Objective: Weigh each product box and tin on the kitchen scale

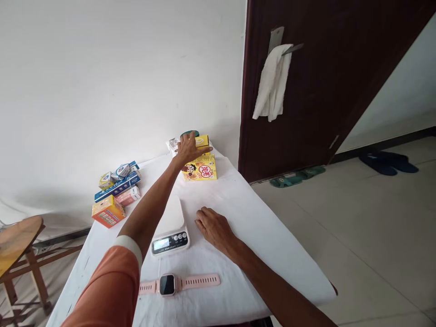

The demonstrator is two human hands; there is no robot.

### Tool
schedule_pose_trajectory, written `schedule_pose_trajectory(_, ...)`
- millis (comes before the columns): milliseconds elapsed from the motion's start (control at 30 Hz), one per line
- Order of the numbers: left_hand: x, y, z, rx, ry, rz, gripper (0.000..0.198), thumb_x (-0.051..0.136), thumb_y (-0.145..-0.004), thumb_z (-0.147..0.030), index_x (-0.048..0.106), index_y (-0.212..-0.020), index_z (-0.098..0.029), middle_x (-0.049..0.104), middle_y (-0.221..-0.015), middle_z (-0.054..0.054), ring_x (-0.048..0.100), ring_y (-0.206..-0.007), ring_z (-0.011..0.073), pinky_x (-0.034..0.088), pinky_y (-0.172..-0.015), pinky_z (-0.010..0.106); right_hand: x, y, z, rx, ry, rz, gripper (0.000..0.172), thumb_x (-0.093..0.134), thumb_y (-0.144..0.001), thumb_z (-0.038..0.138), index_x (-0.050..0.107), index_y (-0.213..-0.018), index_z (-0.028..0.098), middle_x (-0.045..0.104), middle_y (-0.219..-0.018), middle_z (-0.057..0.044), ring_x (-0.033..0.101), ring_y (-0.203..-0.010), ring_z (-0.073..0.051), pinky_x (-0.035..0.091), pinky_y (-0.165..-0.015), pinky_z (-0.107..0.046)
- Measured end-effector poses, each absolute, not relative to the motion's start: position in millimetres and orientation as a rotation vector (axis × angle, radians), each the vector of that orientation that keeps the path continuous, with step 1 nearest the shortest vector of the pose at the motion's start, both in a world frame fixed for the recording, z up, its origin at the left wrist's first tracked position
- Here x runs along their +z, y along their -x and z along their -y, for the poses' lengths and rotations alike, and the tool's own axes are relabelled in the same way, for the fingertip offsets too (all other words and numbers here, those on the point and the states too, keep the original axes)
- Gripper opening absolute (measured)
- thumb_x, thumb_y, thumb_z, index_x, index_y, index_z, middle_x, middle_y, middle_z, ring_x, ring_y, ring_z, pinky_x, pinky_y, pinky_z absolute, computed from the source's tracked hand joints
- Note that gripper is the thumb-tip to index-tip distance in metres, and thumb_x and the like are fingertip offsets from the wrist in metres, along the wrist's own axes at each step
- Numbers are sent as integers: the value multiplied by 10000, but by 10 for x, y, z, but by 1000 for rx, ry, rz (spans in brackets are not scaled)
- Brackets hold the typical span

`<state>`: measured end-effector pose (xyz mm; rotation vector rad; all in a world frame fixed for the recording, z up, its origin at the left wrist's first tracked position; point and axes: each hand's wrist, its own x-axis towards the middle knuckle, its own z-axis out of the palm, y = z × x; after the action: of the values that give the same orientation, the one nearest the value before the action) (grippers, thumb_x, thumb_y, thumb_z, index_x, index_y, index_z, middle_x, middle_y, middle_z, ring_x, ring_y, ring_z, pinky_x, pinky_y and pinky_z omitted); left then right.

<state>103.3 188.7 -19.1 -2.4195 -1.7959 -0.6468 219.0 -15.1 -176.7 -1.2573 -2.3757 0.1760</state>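
1. The front yellow box [206, 170] stands near the table's far right corner; its glossy face carries a dark-haired cartoon figure at left and bold red characters in a round emblem at right.
2. Behind it, towards the far edge of the table [238, 213], are a rear yellow box [202, 140] with a pale looped mark, a white carton [173, 144] with dark lettering, and a dark green item [190, 133], mostly hidden.
3. The left hand [188, 148] is over this group, fingers spread and thumb stretched out wide to the right; whether it grips anything cannot be told.
4. The right hand [215, 227] is at mid-table, fingers loosely curled, palm side hidden, so its grasp cannot be told.
5. Just left of it, the white scale [172, 218] has a lit display.
6. A pink-strapped watch [167, 285] lies towards the near edge.
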Motion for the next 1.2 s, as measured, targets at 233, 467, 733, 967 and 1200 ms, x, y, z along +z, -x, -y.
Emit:
schedule_pose_trajectory(233, -39, -1178, -2260, -144, 2498, 1853, 828, 893, -622, -455, 530, -1324, -206, 548, -1379, 205, 471, -1326, 441, 390, -1068, 630, -1775, -2206, 164, 178, 1236, 2382, 98, 539, -1020, 176, 617, -972, 212, 697, -1002, -65, 661, -932, -195, 462, -698, -281)
schedule_pose_trajectory(467, 24, -1148, -2035, -268, 2502, 1683, 729, 828, -720, -346, 527, -1369, -207, 518, -1409, 191, 479, -1325, 403, 413, -1070, 569, -1688, -2203, 168, 248, 1262, 2402, 111, 527, -1024, 171, 634, -1013, 200, 700, -1039, -81, 667, -983, -204, 490, -727, -279)
schedule_pose_trajectory(733, -458, -962, -1455, -181, 2559, 1422, 516, 742, -839, -342, 569, -1303, -198, 585, -1319, 179, 543, -1217, 372, 438, -1001, 501, -1683, -2191, 149, 267, 1257, 2384, 112, 539, -1017, 164, 646, -1016, 199, 706, -1047, -87, 668, -980, -220, 476, -723, -297)
schedule_pose_trajectory(967, -624, -922, -1401, -224, 2517, 1493, 547, 747, -810, -248, 528, -1307, -180, 523, -1360, 213, 496, -1245, 408, 428, -988, 536, -1687, -2187, 156, 241, 1257, 2389, 108, 552, -1009, 160, 656, -1013, 188, 701, -1031, -90, 669, -984, -226, 491, -734, -299)
schedule_pose_trajectory(1200, -390, -840, -1335, -93, 2563, 1554, 427, 737, -825, -250, 581, -1216, -181, 573, -1287, 191, 547, -1184, 369, 489, -962, 501, -1724, -2185, 139, 226, 1255, 2394, 100, 555, -1017, 179, 651, -992, 194, 702, -1018, -78, 666, -975, -210, 464, -735, -286)
